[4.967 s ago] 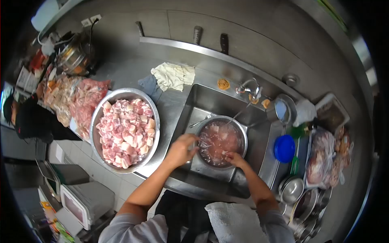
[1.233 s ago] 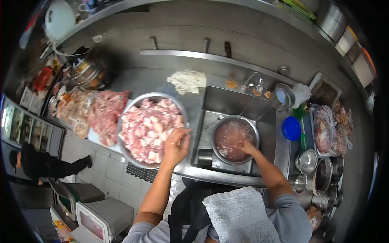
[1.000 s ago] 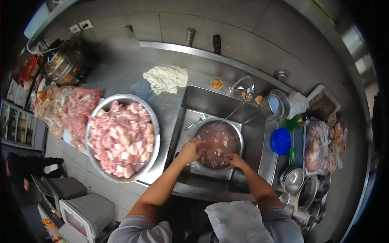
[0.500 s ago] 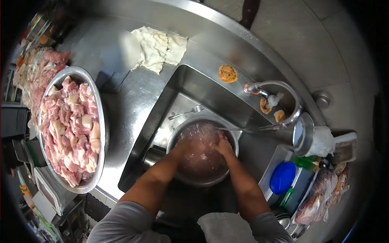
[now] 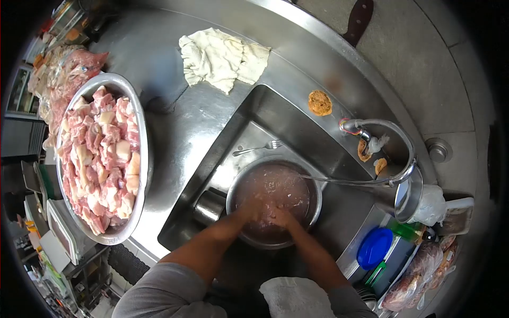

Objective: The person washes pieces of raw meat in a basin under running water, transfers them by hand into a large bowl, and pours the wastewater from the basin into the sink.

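Both of my hands are in a round metal basin [image 5: 320,204] that sits in the sink, filled with cloudy pinkish water [image 5: 275,185]. My left hand [image 5: 253,209] is sunk in the water on the near left side, its fingers hidden. Close beside it, my right hand [image 5: 279,215] is partly under the surface, and its fingers are too murky to make out. Whatever lies in the water beneath them cannot be seen clearly. A stream of water from the curved faucet [image 5: 411,153] runs into the basin from the right.
A large metal bowl of raw meat chunks [image 5: 103,159] stands on the left counter. In the sink lie a fork [image 5: 257,148] and a metal cup [image 5: 209,205]. A pale cloth [image 5: 222,58], a brown scrubber [image 5: 319,103], a blue lid [image 5: 375,248] and bagged meat [image 5: 413,275] surround it.
My right hand has moved left and toward me, from the basin's right side to beside my left hand. My left hand is also nearer me. The whole view has shifted slightly.
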Demonstrator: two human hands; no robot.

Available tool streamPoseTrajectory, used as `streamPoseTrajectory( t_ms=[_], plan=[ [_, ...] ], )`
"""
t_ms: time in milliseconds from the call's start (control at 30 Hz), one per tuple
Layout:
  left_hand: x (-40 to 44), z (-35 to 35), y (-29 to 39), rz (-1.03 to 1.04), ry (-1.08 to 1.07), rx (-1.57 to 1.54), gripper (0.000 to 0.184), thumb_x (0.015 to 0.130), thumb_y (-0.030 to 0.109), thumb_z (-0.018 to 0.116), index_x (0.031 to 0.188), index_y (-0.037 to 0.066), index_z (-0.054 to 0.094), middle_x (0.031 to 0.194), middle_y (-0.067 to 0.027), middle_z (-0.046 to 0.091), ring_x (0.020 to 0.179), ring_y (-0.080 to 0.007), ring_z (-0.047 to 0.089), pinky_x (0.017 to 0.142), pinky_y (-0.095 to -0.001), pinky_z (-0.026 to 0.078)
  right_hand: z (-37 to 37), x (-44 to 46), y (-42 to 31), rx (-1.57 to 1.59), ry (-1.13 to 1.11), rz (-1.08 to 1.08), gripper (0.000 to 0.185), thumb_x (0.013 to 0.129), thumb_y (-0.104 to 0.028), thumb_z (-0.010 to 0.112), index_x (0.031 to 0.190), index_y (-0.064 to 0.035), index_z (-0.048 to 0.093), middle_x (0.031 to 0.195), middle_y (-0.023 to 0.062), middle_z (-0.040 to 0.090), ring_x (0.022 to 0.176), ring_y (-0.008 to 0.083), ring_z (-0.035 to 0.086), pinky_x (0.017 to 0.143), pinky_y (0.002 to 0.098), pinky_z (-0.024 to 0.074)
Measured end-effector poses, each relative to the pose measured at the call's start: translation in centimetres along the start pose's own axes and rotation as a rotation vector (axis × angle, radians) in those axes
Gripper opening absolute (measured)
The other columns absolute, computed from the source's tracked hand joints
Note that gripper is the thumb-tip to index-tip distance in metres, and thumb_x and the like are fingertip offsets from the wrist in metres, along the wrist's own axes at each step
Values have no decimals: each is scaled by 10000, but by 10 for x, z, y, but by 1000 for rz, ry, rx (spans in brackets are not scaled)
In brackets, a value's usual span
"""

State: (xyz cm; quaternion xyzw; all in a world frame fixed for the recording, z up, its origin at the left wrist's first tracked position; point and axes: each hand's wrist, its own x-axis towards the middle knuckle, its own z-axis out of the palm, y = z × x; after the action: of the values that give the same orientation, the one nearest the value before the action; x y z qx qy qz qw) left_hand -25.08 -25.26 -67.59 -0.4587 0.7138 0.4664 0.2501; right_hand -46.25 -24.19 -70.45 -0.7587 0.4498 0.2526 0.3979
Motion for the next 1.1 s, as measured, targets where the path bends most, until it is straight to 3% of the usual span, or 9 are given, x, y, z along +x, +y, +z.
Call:
streamPoseTrajectory(
  t_ms=[233,300,400,500,600,700,767,867,1100],
  plan=[
    [-14,38,-4,1,-108,-316,706,631,285,905,1269,83,679,1356,-175,646,1324,-333,559,1089,-508,439,100,15,20,534,72,-170,580,953,-374,631,1413,-36,525,1281,195,655,1145,340,639,978,474,505],
    [27,87,-14,299,96,-226,538,637,277,876,1115,80,728,1170,-163,718,1061,-299,689,947,-481,524,62,-1,-26,688,33,99,609,1041,-460,527,1476,-39,461,1279,130,660,1099,260,662,921,416,558],
    [78,186,-43,395,1,-1630,288,725,216,788,1005,151,781,1076,-174,748,937,-285,733,795,-404,568,115,26,-32,1548,16,388,493,1015,-415,592,1375,-80,563,1198,103,660,1042,258,639,910,441,524],
    [11,74,4,207,83,-93,388,679,299,803,999,86,754,856,-135,742,693,-306,702,682,-420,582,93,7,-47,1697,30,333,502,1054,-481,511,1410,-127,524,1134,100,691,881,226,708,677,375,602],
    [-20,57,20,87,235,-682,363,720,314,770,1006,90,761,872,-138,750,740,-281,723,697,-412,586,37,-42,-81,1678,43,491,476,1047,-461,536,1399,-140,517,1090,79,695,846,233,714,649,401,602],
    [-31,44,45,118,189,-518,414,726,359,764,1037,86,758,986,-164,751,837,-296,736,710,-419,588,17,-84,-97,1819,190,475,457,1028,-455,575,1377,-165,525,1065,67,697,810,231,717,624,416,598],
    [-94,18,70,252,329,-886,444,751,389,754,1058,68,746,1137,-215,712,1004,-338,711,828,-459,573,22,-111,-96,1781,286,436,450,1015,-455,595,1367,-182,528,1088,63,693,839,233,713,613,408,591],
    [-106,-3,95,330,285,-408,603,797,319,721,1322,51,591,1278,-280,633,1234,-391,604,1061,-511,440,-11,-161,-132,1680,524,450,422,980,-439,647,1332,-228,549,1167,36,670,939,225,691,598,377,567],
    [-302,-113,100,543,500,-711,544,755,170,748,1236,23,542,1189,-287,632,1096,-446,644,944,-498,513,-127,-250,-261,1602,855,57,295,1056,-314,563,1306,-159,549,1109,2,657,969,133,655,681,316,563]
  ],
)
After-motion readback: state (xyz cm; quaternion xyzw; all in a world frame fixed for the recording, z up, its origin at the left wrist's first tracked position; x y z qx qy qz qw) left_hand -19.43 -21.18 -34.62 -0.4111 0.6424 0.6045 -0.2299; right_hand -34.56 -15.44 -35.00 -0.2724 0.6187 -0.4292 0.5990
